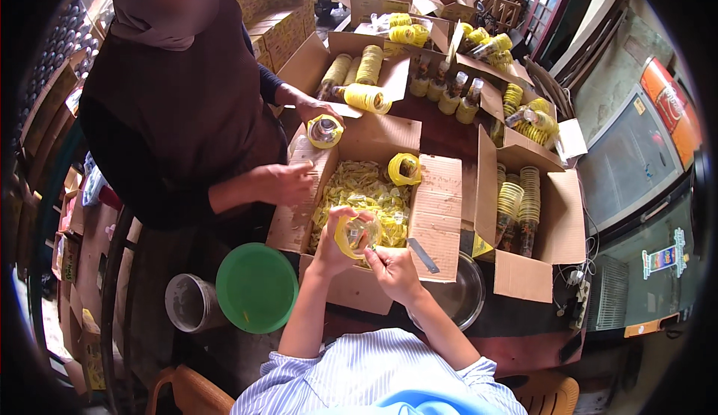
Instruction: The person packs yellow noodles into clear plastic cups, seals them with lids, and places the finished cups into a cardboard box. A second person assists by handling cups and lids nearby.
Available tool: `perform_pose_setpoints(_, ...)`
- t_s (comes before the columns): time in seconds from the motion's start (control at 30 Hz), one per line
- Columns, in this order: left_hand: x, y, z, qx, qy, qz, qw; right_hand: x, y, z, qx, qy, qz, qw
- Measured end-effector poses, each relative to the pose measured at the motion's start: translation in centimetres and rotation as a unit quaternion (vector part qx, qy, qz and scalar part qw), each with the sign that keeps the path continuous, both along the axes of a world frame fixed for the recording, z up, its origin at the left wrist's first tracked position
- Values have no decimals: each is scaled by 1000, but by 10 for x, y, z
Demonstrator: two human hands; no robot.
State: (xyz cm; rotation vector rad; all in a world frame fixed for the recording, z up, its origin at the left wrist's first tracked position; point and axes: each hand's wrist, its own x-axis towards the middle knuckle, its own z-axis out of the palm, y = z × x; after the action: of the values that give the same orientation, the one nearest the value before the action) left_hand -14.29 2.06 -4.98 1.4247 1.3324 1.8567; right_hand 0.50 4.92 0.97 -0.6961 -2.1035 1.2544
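Note:
Over an open cardboard box (436,213), my left hand (331,247) is wrapped round a clear plastic cup with a yellow band (348,243), its round opening facing me. At the cup's right edge my right hand (394,271) is closed in a pinch; what lies between its fingertips is too small to tell. Crumpled yellow strips and scraps (359,191) fill the box below. Near its far right corner lies another yellow-banded cup (404,169). A flat grey blade-like tool (423,256) rests on the right flap, close to my right hand.
Across to the left, a co-worker (179,108) holds a yellow-banded cup (324,131). A green basin (256,288) and a white bucket (193,303) stand at my left. Boxes of stacked cups (516,206) stand right and behind; a metal pan (467,295) sits beside my right forearm.

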Motion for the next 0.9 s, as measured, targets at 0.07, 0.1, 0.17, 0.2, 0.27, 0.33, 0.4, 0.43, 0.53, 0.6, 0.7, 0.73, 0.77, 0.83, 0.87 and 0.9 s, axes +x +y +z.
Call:
perform_pose_setpoints(0.07,-7,-6,9,-26,96,-21,995,6,0,-1,8,-6,32,999)
perform_pose_setpoints(0.1,-8,-8,9,-28,106,-30,993,9,2,-1,12,-13,47,999)
perform_pose_setpoints(0.17,-7,-11,14,-30,114,-39,992,12,7,0,18,-25,79,996)
perform_pose_setpoints(0.2,-7,-10,20,-26,111,-39,993,13,12,1,27,-40,96,994)
perform_pose_setpoints(0.27,-6,-10,22,-21,90,-53,994,15,19,4,43,-68,130,988)
perform_pose_setpoints(0.33,-8,-6,21,-9,56,-73,996,15,24,5,51,-39,150,987)
perform_pose_setpoints(0.4,-8,-5,13,-5,51,-82,995,16,29,6,61,-48,174,982)
perform_pose_setpoints(0.43,-8,-3,10,-3,48,-86,995,19,32,7,67,-72,187,977)
perform_pose_setpoints(0.53,-5,-2,6,-26,78,-81,993,26,39,4,73,-119,210,968)
perform_pose_setpoints(0.6,-4,-2,7,-19,67,-86,994,27,44,7,83,-138,215,963)
perform_pose_setpoints(0.7,-3,-1,8,-3,74,-83,994,28,47,11,73,-131,223,963)
perform_pose_setpoints(0.73,-3,0,9,-4,92,-76,993,29,48,12,78,-137,226,961)
perform_pose_setpoints(0.77,-4,0,10,-5,110,-69,991,30,49,13,82,-143,229,959)
perform_pose_setpoints(0.83,-5,-3,12,-21,124,-65,990,29,50,12,97,-154,235,955)
perform_pose_setpoints(0.87,-6,-5,13,-29,131,-62,989,27,52,13,110,-157,239,952)
perform_pose_setpoints(0.9,-6,-4,7,-24,92,-79,992,28,52,13,121,-168,248,947)
